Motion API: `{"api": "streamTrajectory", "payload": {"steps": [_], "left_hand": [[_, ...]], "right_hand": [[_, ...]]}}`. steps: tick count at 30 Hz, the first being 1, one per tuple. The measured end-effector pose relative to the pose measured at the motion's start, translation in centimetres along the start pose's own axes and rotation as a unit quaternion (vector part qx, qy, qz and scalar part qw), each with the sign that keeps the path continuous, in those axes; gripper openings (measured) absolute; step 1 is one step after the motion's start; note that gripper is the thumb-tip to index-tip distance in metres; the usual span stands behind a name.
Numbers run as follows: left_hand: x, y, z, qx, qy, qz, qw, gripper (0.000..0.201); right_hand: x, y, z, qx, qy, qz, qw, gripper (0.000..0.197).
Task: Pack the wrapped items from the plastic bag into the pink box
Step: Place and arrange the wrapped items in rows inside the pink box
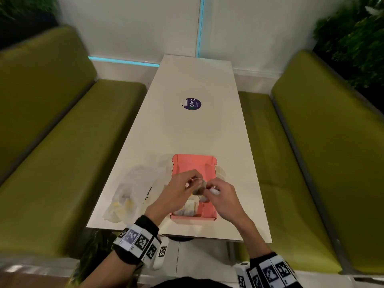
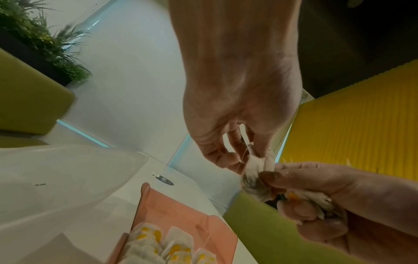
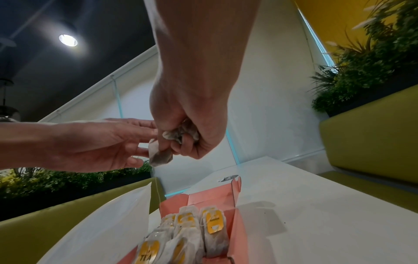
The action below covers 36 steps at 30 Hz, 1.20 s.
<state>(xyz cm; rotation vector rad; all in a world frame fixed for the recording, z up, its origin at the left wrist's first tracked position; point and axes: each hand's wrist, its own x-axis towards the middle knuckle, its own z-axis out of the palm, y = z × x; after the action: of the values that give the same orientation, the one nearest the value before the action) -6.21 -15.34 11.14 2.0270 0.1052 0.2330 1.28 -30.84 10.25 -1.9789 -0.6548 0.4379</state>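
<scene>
— Where is the pink box (image 1: 194,173)?

— On the white table (image 1: 193,129), at its near end, lid open and laid flat on the far side. Every place I give is counted from that box.

— What is in it?

— Wrapped tea bags with yellow tags (image 3: 212,223), standing in rows in the near part of the box. The far part of its floor is bare pink card.

— And the plastic bag (image 1: 128,196)?

— Just to the left of the box, slumped on the table, translucent white. Something yellow shows through its near end.

— What are the hands doing?

— Both are raised above the middle of the box, meeting. The left hand (image 1: 178,190) pinches the top of one tea bag (image 2: 253,171) between thumb and fingertips; its thin string runs down beside the fingers. The right hand (image 1: 220,199) pinches the lower, darker end of the same bag with thumb and forefinger.

— Is the right hand carrying anything else?

— Yes. Its other fingers are curled round a small bunch of further tea bags (image 2: 316,201) pressed into the palm; a bit of yellow tag shows among them.

— Does the held bag touch the box?

— No, it hangs clear above the packed rows.

— Anything else on the table?

— A round dark sticker (image 1: 192,104), well beyond the box toward the wall. Green benches (image 1: 62,142) run along both sides.
</scene>
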Motion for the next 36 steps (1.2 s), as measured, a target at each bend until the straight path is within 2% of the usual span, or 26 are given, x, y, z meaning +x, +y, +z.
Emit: {"api": "streamTrajectory", "payload": {"steps": [4,8,11,15,17,19,25,33,36], "left_hand": [[-0.2,-0.1,0.3,-0.004,0.002,-0.006,1.0,0.009],[-0.6,-1.4,0.7,0.044,0.023,-0.022,0.999,0.008],[-1.9,-3.4,1.5,0.123,0.019,-0.045,0.991,0.011],[-3.9,-4.9,3.4,0.249,-0.061,-0.052,0.965,0.013],[-4.5,-5.4,4.3,0.301,-0.112,-0.061,0.945,0.02],[-4.8,-5.8,4.9,0.327,-0.146,-0.069,0.931,0.028],[-5.1,-6.0,5.2,0.349,-0.157,-0.054,0.922,0.033],[-5.3,-6.0,5.1,0.354,-0.156,-0.046,0.921,0.034],[-5.3,-6.2,5.1,0.344,-0.151,-0.047,0.925,0.034]], "right_hand": [[-0.2,-0.4,-0.1,-0.019,-0.016,-0.001,1.0,0.027],[0.0,1.1,-0.5,-0.056,-0.017,0.033,0.998,0.012],[0.5,3.8,-0.5,-0.122,-0.003,0.093,0.988,0.012],[0.9,5.5,0.8,-0.231,-0.026,0.162,0.959,0.01],[1.1,5.3,1.5,-0.29,-0.034,0.158,0.943,0.007],[1.7,5.2,2.1,-0.339,-0.039,0.142,0.929,0.012],[3.3,5.0,3.6,-0.405,-0.07,0.155,0.898,0.023],[3.4,5.0,4.8,-0.419,-0.046,0.162,0.892,0.025],[3.2,5.0,4.6,-0.396,-0.03,0.157,0.904,0.022]]}}
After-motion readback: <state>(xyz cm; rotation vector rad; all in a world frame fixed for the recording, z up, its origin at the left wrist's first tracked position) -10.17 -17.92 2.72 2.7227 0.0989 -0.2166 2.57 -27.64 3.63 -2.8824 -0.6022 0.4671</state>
